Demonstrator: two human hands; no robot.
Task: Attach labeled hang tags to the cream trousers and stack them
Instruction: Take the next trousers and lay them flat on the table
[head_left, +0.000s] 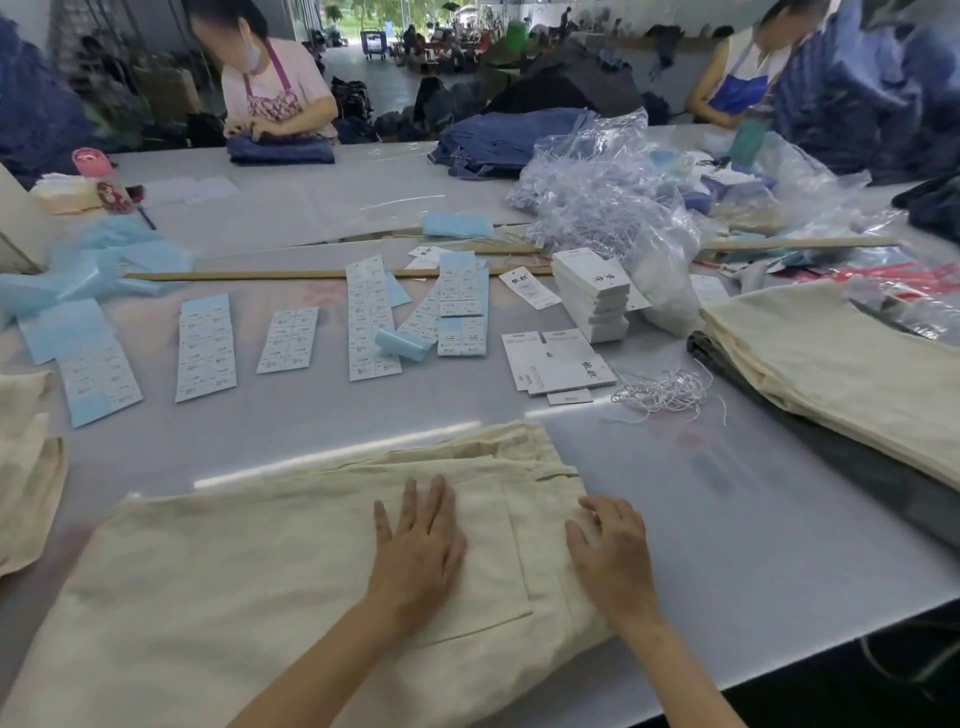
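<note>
- The cream trousers (291, 571) are lying folded flat along the near edge of the table (753, 519), waistband end pointing toward the right.
- The left hand (418, 545) is resting palm down on the trousers, fingers straight and spread, gripping nothing.
- The right hand (613, 551) is lying on the trousers' right end, just beside the waistband edge, fingers slightly bent and pressing the cloth; it is holding nothing that shows.
- A tall stack of hang tags (592, 293) is standing toward the middle of the table, with loose flat tags (558, 364) lying just in front of it.
- A tangle of white strings (662, 392) is lying beside those flat tags, on their right.
- Label sheets (205, 348) are spreading in a row across the table's left and middle.
- A pile of cream trousers (831, 374) is sitting at the right edge, well apart from the pair under the hands.
- Crumpled clear plastic bags (623, 192) are heaping toward the far right.
- A person in a pink top (275, 83) is bending over blue garments at the far edge.
</note>
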